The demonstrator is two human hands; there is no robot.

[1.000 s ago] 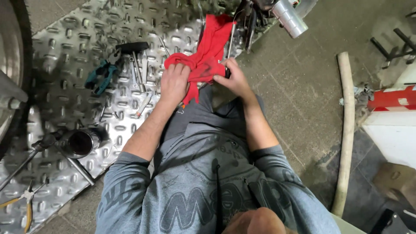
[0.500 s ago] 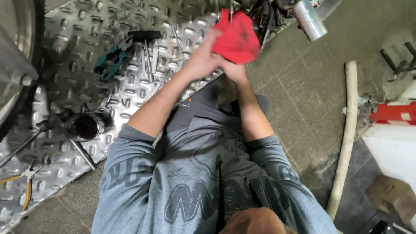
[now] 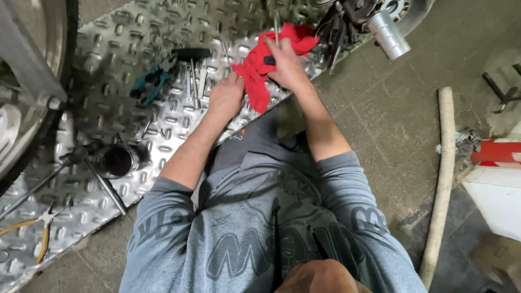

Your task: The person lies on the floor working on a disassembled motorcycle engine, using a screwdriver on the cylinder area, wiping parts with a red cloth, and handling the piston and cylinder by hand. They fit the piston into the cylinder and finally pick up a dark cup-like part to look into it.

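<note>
While both hands work at a red rag, the scene reads thus:
Plate: ribbed metal floor plate (image 3: 108, 70) under the tools.
Hose: pale hose (image 3: 442, 179) on the concrete at right.
Rag: red rag (image 3: 260, 70) bunched over the plate, between the hands.
Right hand (image 3: 285, 65): closed on the rag and a thin metal rod (image 3: 277, 27).
Left hand (image 3: 225, 97): fingers curled on the rag's lower edge.
Pliers: teal-handled pliers (image 3: 149, 84) left of the hands.

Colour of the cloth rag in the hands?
Plain red cloth rag, both hands gripping it; head view.
</note>
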